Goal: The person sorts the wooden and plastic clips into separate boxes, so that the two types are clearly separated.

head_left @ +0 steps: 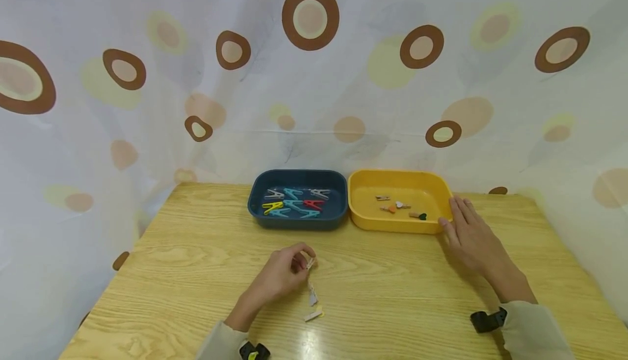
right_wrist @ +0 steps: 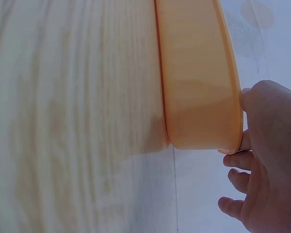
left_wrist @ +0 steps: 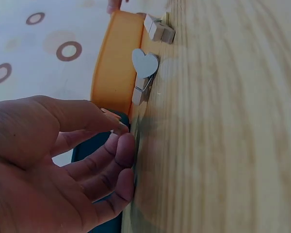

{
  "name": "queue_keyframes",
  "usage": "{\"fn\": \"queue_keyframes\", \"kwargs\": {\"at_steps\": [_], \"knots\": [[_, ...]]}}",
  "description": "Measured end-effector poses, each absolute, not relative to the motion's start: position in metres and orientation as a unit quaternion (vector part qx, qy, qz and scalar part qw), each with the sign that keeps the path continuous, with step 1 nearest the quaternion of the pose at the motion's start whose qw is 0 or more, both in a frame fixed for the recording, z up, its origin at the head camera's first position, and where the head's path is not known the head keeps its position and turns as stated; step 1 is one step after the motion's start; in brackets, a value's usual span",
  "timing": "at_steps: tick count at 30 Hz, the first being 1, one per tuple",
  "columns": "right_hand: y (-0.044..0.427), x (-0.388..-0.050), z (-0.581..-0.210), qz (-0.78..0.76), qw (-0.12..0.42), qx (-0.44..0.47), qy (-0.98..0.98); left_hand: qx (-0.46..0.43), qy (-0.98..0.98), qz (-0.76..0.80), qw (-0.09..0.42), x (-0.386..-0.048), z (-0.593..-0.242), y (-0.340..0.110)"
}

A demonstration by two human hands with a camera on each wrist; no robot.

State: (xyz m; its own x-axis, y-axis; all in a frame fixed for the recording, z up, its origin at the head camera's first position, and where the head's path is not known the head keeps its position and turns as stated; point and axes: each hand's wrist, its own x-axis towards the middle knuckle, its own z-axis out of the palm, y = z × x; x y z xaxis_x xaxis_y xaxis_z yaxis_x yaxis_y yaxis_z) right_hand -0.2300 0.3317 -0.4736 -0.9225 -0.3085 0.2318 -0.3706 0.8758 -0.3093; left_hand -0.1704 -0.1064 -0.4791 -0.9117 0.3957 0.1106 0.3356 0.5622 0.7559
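My left hand [head_left: 283,273] pinches a small wooden clothespin [head_left: 310,263] between thumb and forefinger, low over the table; in the left wrist view the fingertips mostly hide it. Just nearer lie a clothespin with a whitish heart [left_wrist: 145,65] and another with a yellow decoration [head_left: 314,315]. My right hand [head_left: 473,237] rests with nearly straight fingers against the right front corner of the yellow tray [head_left: 392,225]. Thumb and forefinger touch its rim in the right wrist view. Inside that tray lie several small decorated wooden clothespins [head_left: 418,216].
A dark blue tray [head_left: 294,222] stands against the yellow tray's left side and holds several coloured plastic clothespins [head_left: 313,204]. Behind both trays hangs a patterned white cloth [head_left: 314,103]. The wooden table [head_left: 196,273] extends on either side.
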Motion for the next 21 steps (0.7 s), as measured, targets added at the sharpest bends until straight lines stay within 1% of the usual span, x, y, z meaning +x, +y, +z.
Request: {"fn": "queue_keyframes", "kwargs": {"at_steps": [5, 11, 18, 21], "knots": [[0.3318, -0.2302, -0.4745, 0.176, 0.093, 0.175, -0.964, 0.200, 0.872, 0.445, 0.040, -0.1715, -0.4790, -0.1085], [0.3323, -0.2299, -0.4746, 0.183, 0.079, 0.177, -0.964, 0.199, 0.860, 0.467, 0.051, -0.1718, -0.4769, -0.1079], [0.3317, -0.2294, -0.4730, 0.180, 0.072, 0.173, -0.966, 0.193, 0.819, 0.534, 0.083, -0.1719, -0.4759, -0.1089], [0.3318, -0.2294, -0.4724, 0.179, 0.075, 0.172, -0.966, 0.192, 0.814, 0.543, 0.074, -0.1726, -0.4743, -0.1094]]}}
